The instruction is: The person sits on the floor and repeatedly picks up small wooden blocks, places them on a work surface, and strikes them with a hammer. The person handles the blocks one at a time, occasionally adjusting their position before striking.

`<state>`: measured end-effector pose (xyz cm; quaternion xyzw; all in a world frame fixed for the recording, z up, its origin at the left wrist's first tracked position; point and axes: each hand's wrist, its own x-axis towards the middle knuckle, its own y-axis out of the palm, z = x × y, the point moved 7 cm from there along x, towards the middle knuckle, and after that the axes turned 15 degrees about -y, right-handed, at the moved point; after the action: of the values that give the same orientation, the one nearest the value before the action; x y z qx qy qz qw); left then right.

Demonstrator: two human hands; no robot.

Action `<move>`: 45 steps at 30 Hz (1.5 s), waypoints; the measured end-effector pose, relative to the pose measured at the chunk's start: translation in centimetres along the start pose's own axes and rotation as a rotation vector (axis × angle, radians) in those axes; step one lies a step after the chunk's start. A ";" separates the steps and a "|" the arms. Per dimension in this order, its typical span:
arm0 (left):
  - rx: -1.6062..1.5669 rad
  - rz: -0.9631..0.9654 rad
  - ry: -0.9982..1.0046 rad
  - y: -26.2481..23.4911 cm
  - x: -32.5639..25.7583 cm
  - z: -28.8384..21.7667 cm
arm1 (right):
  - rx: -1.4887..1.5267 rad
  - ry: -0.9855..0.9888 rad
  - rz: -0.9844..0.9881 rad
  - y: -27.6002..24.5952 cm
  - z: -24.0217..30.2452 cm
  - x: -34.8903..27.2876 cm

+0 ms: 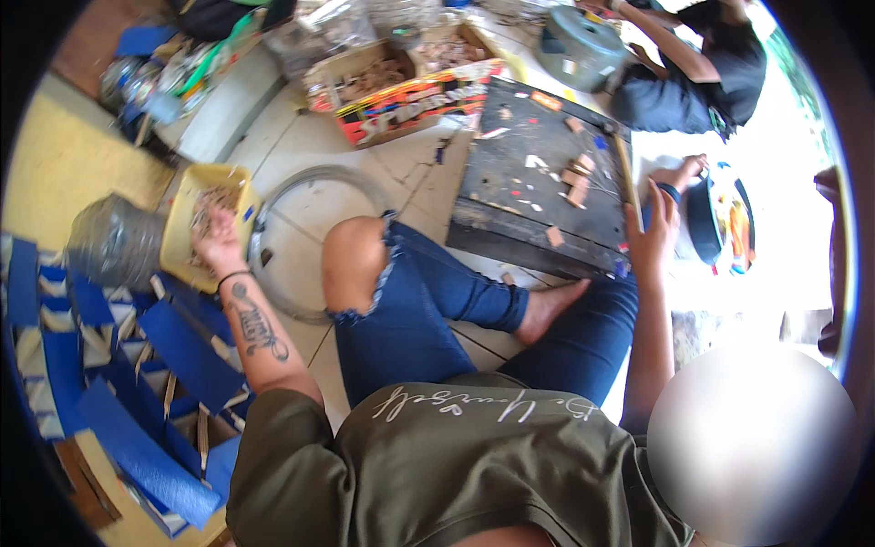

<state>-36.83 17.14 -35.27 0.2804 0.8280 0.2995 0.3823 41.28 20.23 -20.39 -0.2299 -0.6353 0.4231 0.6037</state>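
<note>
My left hand [216, 242] reaches into a yellow plastic tub [170, 232] of small brown pieces [215, 198]. Its fingers are bunched among the pieces, and whatever they pinch is too small to make out. On the other side, my right hand [653, 232] is at the right edge of a dark wooden board [510, 173], around a slim wooden handle [629, 173] that looks like a hammer's. Small tan wooden blocks [578, 187] and a loose tan piece [554, 237] lie on the board, with blue and white scraps.
A wire coil [264, 260] lies on the tiled floor beside the tub. Beyond it stands a printed carton [415, 114] of brown pieces. Blue-covered slatted pieces [191, 356] are piled at left, near a clear plastic jug [114, 242]. Another person [684, 68] sits at upper right beside a large translucent container [583, 50].
</note>
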 end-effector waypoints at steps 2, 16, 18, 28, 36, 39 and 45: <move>0.057 -0.132 0.182 0.3 -1.2 0.0 | 0.030 -0.022 0.030 0.0 0.7 0.8; 1.376 1.054 0.464 24.1 -24.8 30.0 | -0.088 -0.019 0.400 5.7 2.2 6.0; 1.484 1.266 0.664 26.6 -28.6 33.1 | -0.115 -0.025 0.415 6.2 2.1 6.2; 1.636 1.203 0.935 29.6 -30.7 41.3 | 0.340 0.167 0.248 4.9 0.6 4.9; 1.354 1.209 0.616 28.0 -31.3 37.4 | 1.347 0.601 0.114 5.3 0.4 2.6; 1.381 1.158 0.611 26.0 -32.4 35.8 | 1.454 0.665 0.132 5.3 1.1 2.0; 1.382 1.160 0.758 23.7 -33.4 35.3 | 1.490 0.545 0.119 3.8 4.1 1.8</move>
<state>15.44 19.70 -21.55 0.6914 0.6228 -0.0396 -0.3642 36.17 22.67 -22.13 0.1056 -0.0019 0.6971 0.7092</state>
